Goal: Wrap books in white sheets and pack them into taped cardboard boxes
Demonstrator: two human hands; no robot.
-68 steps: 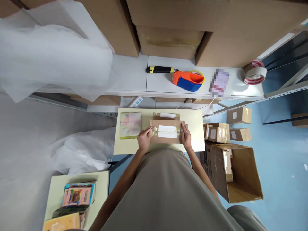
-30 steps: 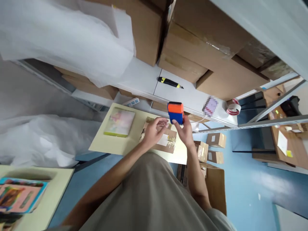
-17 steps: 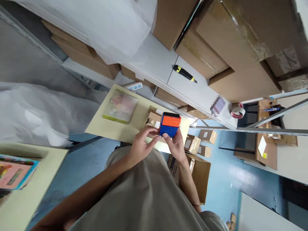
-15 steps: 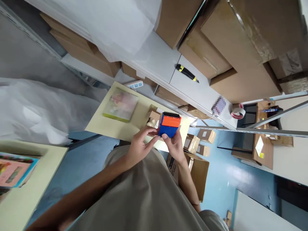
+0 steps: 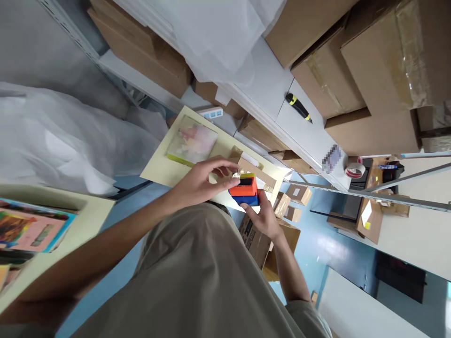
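Observation:
My right hand [image 5: 262,217] grips the orange and blue tape dispenser [image 5: 244,189] from below, over the near edge of the small yellow table [image 5: 158,166]. My left hand [image 5: 201,180] reaches over its top, fingertips pinched at the dispenser's front where clear tape shows. Behind the dispenser lies a flat cardboard parcel [image 5: 259,172] with a white label. A wrapped colourful book [image 5: 192,142] lies at the table's left.
A black and yellow utility knife [image 5: 298,107] and a roll of tape [image 5: 355,169] lie on the grey shelf [image 5: 260,89] under large cardboard boxes. Small boxes [image 5: 298,193] and an open carton [image 5: 260,239] sit on the blue floor. Books [image 5: 30,228] lie on a table at left.
My right hand took the tape dispenser off the shelf and brought it over the parcel. My left hand left the parcel and now pinches at the dispenser's front. The camera tilted.

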